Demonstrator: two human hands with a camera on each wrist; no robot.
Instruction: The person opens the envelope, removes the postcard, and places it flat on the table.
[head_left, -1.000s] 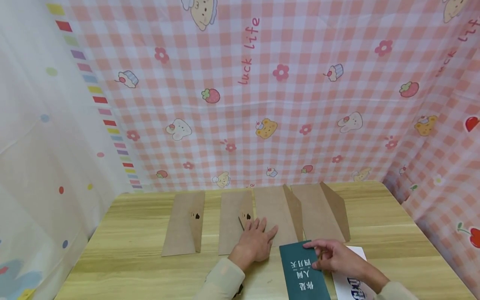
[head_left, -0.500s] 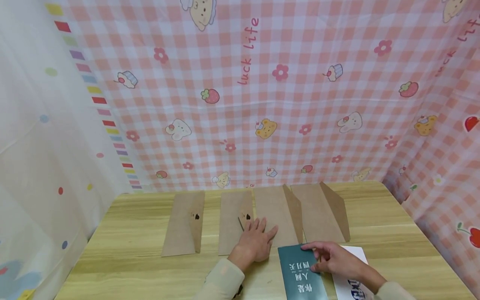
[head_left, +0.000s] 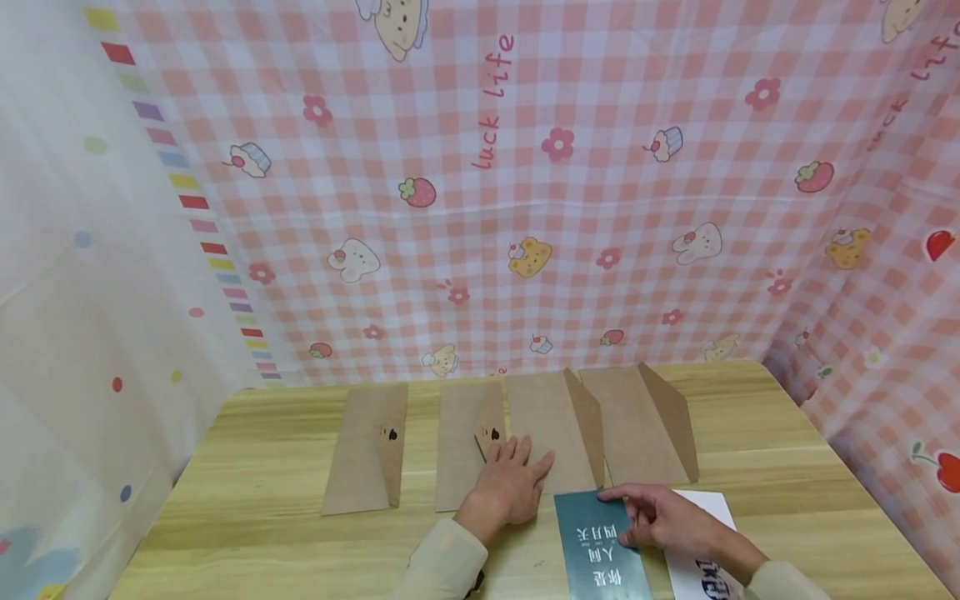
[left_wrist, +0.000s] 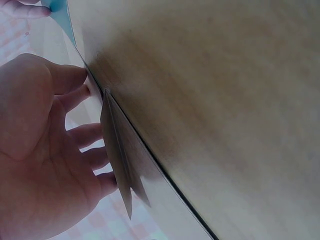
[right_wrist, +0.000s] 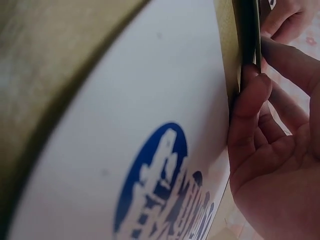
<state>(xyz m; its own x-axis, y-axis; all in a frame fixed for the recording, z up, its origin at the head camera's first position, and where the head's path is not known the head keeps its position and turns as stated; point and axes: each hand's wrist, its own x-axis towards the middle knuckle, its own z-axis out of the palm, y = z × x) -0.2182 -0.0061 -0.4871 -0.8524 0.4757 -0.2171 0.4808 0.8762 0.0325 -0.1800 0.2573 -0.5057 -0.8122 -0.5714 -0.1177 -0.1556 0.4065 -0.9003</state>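
Note:
My left hand [head_left: 507,490] lies palm down with spread fingers across the near parts of the second envelope [head_left: 457,450] and the third envelope [head_left: 547,417], both brown paper. At the near right, a dark green card [head_left: 592,533] with white characters is pinched at its right edge by my right hand [head_left: 671,523], index finger along the top corner. In the right wrist view, the thumb and fingers [right_wrist: 252,97] meet at that green card [right_wrist: 252,30]. Beneath the right hand lies a white card [head_left: 708,507] with dark blue lettering, partly covered; its blue print [right_wrist: 150,185] shows close up.
A first brown envelope [head_left: 360,450] with a small dark print lies at the left, flap folded down. The fourth envelope [head_left: 626,425] has its flap raised, like the third. Behind the wooden table [head_left: 247,467] hangs a pink checked cloth [head_left: 450,225].
The green card has shifted slightly left and looks lighter, its angle a little altered, with my right hand moving along. My left hand stays in place.

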